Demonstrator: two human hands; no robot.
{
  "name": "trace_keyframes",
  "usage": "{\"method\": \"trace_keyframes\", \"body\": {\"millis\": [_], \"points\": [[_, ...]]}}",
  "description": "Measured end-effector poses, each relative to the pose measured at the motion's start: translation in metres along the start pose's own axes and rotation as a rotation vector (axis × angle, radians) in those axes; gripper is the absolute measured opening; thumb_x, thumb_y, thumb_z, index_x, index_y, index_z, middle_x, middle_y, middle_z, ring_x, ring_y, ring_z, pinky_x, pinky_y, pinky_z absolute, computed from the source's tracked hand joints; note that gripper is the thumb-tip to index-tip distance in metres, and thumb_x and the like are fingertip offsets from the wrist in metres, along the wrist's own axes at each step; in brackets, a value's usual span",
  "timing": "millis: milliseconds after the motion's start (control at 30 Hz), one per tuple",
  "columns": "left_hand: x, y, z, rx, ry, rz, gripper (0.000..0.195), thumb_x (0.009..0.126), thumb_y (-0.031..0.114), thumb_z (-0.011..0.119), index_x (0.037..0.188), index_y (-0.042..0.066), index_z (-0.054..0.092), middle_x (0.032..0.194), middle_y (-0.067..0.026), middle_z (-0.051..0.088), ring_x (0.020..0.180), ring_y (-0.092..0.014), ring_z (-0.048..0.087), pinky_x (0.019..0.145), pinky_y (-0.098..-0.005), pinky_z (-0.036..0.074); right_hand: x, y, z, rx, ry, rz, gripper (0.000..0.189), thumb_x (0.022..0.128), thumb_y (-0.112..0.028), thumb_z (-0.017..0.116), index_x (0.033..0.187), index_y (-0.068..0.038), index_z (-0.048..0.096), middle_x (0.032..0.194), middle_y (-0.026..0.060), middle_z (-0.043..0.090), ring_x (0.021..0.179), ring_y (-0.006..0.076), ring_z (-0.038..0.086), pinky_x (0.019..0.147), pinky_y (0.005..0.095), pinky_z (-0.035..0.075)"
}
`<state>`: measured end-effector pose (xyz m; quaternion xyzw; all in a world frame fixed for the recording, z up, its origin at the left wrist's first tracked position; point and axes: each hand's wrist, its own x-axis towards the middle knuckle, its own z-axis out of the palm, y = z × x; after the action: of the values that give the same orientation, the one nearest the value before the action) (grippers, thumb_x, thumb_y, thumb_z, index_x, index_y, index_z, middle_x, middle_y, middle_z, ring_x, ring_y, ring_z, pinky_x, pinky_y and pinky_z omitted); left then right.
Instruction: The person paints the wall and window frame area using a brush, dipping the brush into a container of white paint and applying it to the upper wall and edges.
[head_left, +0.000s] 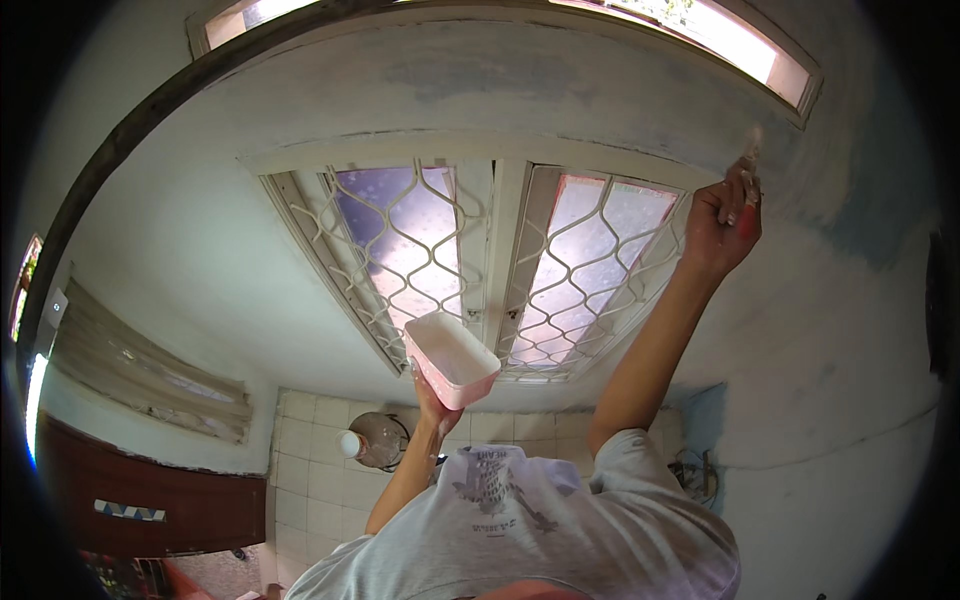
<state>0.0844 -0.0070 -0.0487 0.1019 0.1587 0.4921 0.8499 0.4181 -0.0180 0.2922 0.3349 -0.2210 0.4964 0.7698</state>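
Observation:
My left hand holds up a pink plastic tub from below and behind, its open top facing up with white paint inside. Raised at the upper right, my right hand grips a paintbrush with a red part showing at the palm. The brush's tip is blurred and lies against or close to the wall, below the right end of a high window; touching cannot be told. Paint marks show on both hands.
A double window with a curved metal grille fills the wall ahead. Below, a round stool with a white container stands on the tiled floor. A brown door is at lower left; a dark pipe or bar arcs along the upper left.

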Motion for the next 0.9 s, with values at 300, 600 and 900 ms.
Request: {"method": "trace_keyframes", "body": {"millis": [300,600,900], "points": [[-0.017,0.020,-0.011,0.018,0.055,0.085,0.073,0.101,0.069,0.035,0.155,0.020,0.034,0.154,-0.0047,0.044,0.139,-0.028,0.046,0.114,-0.0523,0.041,-0.022,0.279,-0.109,-0.406,0.307,-0.003,0.035,0.111,-0.029,0.041,0.080,-0.015,0.046,0.066,-0.0022,0.037,0.053,0.0091,0.034,0.048,0.0253,0.032],[-0.035,0.050,-0.019,0.019,0.100,0.217,0.075,0.100,0.070,0.037,0.156,0.021,0.031,0.156,-0.0051,0.041,0.142,-0.029,0.042,0.113,-0.0530,0.041,-0.060,0.407,-0.160,0.004,0.428,0.652,0.011,0.102,-0.009,0.050,0.093,-0.006,0.055,0.066,-0.0028,0.046,0.047,0.0045,0.031,0.043,0.0207,0.026],[-0.006,0.034,-0.010,0.027,0.029,0.013,0.072,0.101,0.068,0.036,0.155,0.019,0.035,0.152,-0.0055,0.047,0.138,-0.028,0.049,0.114,-0.0495,0.043,0.016,0.103,-0.033,0.456,0.269,0.410,0.023,0.100,-0.005,0.055,0.119,0.001,0.045,0.063,-0.0034,0.038,0.049,0.0066,0.037,0.048,0.0244,0.037]]}}
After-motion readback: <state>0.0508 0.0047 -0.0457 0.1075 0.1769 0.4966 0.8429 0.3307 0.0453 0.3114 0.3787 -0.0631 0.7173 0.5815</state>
